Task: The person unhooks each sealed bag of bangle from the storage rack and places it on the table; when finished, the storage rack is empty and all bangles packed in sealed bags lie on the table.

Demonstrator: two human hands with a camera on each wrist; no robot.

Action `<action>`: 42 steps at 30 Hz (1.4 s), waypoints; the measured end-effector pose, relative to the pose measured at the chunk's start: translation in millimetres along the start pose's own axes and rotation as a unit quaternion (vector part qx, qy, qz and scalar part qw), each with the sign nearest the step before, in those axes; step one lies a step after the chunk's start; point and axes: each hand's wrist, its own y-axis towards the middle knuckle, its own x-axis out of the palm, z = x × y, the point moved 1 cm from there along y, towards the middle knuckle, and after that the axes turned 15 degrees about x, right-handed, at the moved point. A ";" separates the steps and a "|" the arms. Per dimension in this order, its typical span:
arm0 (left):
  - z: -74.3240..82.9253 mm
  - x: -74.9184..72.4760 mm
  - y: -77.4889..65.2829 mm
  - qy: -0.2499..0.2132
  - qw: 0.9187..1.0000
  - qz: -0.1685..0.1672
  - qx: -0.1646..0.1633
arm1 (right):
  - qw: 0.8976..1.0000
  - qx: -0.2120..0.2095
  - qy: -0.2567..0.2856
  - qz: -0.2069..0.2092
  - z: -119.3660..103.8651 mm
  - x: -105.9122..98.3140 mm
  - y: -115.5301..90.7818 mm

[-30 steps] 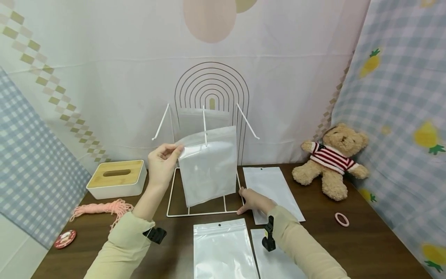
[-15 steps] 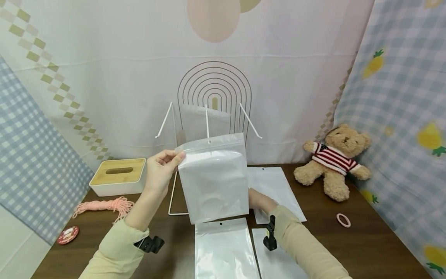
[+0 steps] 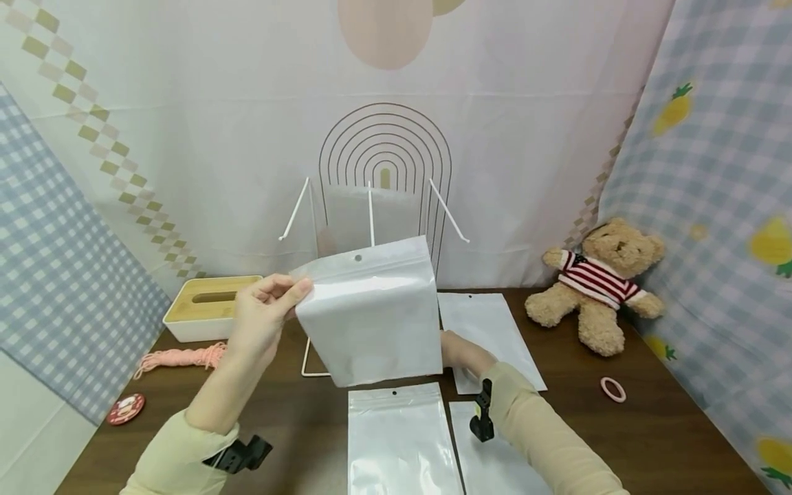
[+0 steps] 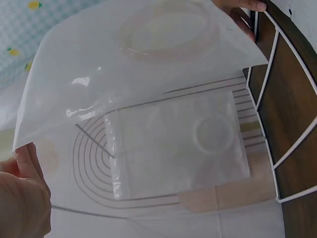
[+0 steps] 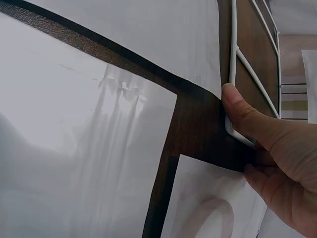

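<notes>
My left hand (image 3: 262, 313) pinches the upper left corner of a white zip bag (image 3: 377, 330), which hangs tilted with its punched hole in front of the wire rack's middle prong (image 3: 371, 213). A ring-shaped outline (image 4: 168, 27) shows through this bag in the left wrist view. My right hand (image 5: 277, 144) grips the base bar of the white wire rack (image 5: 234, 44), thumb on top; in the head view the bag partly hides its fingers. Another zip bag (image 4: 173, 148), also with a round outline, hangs farther back on the rack.
Zip bags lie on the table: one in front (image 3: 392, 440), one at the front right (image 3: 495, 447), one behind it (image 3: 489, 337). A tissue box (image 3: 198, 316), pink rope (image 3: 179, 359) and red disc (image 3: 126, 409) sit left; a teddy bear (image 3: 600, 295) and pink ring (image 3: 612, 390) right.
My left hand has drawn the bag forward off the middle prong's tip and then to the left. The right hand has stayed at the rack's base.
</notes>
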 end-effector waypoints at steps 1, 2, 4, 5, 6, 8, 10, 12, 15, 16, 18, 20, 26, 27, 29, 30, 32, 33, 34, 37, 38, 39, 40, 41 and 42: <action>3.8 -4.0 -3.0 -0.001 1.000 -0.003 -0.001 | 1.000 0.018 -0.003 -0.004 -1.9 -1.1 -1.4; 7.5 -8.4 -6.1 0.000 1.000 -0.005 -0.001 | 0.999 0.034 -0.003 -0.008 -3.2 -2.1 -2.0; 14.4 -18.8 -13.1 0.007 1.000 -0.013 -0.009 | 0.998 0.061 -0.003 -0.015 -3.7 -3.4 -1.3; 17.5 -24.7 -17.3 0.010 1.000 -0.018 -0.016 | 0.997 0.075 -0.003 -0.018 -3.8 -3.6 -0.7; 20.3 -31.2 -21.7 0.013 0.999 -0.024 -0.021 | 0.997 0.077 -0.005 -0.018 -2.9 -3.3 0.5; 24.7 -46.2 -30.8 0.020 0.999 -0.037 -0.035 | 0.997 0.078 -0.006 -0.017 -1.0 -2.9 3.2; 27.0 -64.0 -40.2 0.023 0.997 -0.049 -0.048 | 0.997 0.074 -0.009 -0.017 0.6 -2.4 4.8; 27.7 -84.4 -48.0 0.028 0.996 -0.069 -0.058 | 0.997 0.075 -0.008 -0.019 0.8 -2.6 4.4; 25.2 -116.7 -57.2 0.038 0.990 -0.091 -0.097 | 0.997 0.070 -0.011 -0.018 0.5 -2.8 3.1; 24.0 -126.9 -59.0 0.046 0.987 -0.097 -0.117 | 0.997 0.072 -0.012 -0.019 0.6 -2.8 2.6; 19.2 -145.9 -60.6 0.060 0.980 -0.104 -0.160 | 0.997 0.073 -0.013 -0.019 0.5 -2.6 1.8; 13.9 -161.3 -59.6 0.077 0.970 -0.111 -0.203 | 0.997 0.074 -0.013 -0.021 0.0 -2.4 1.5; -12.2 -185.7 -55.7 0.150 0.943 -0.126 -0.267 | 0.997 0.069 -0.012 -0.025 -2.7 0.1 1.9; -18.3 -186.3 -56.4 0.165 0.939 -0.122 -0.275 | 0.997 0.069 -0.011 -0.025 -3.0 0.7 2.1; -31.6 -185.8 -59.3 0.192 0.930 -0.110 -0.293 | 0.997 0.068 -0.010 -0.024 -3.7 1.6 2.3; -38.3 -184.9 -61.0 0.204 0.926 -0.109 -0.300 | 0.997 0.069 -0.008 -0.024 -3.8 1.8 2.3; -50.8 -183.0 -64.9 0.218 0.920 -0.113 -0.305 | 0.997 0.067 -0.007 -0.022 -4.1 2.0 2.5; -56.4 -181.8 -67.1 0.227 0.918 -0.116 -0.305 | 0.998 0.065 -0.007 -0.021 -4.2 1.9 2.4; -61.3 -180.8 -69.3 0.236 0.914 -0.120 -0.306 | 0.998 0.064 -0.007 -0.021 -4.4 1.8 2.4; -72.2 -176.6 -74.6 0.276 0.903 -0.141 -0.299 | 0.998 0.066 -0.002 -0.023 -4.7 1.5 1.9; -75.0 -174.7 -76.0 0.296 0.897 -0.147 -0.294 | 0.998 0.066 -0.002 -0.024 -4.7 1.4 1.8; -77.4 -172.1 -77.5 0.320 0.889 -0.151 -0.290 | 0.997 0.066 -0.003 -0.025 -4.7 1.4 1.6; -79.2 -169.7 -79.0 0.345 0.881 -0.157 -0.284 | 0.997 0.068 -0.002 -0.027 -4.6 1.6 1.7; -80.8 -167.3 -80.2 0.370 0.872 -0.164 -0.276 | 0.997 0.070 -0.002 -0.028 -4.2 1.8 1.9; -82.0 -164.5 -81.4 0.394 0.863 -0.168 -0.269 | 0.997 0.071 -0.002 -0.029 -3.9 1.9 1.9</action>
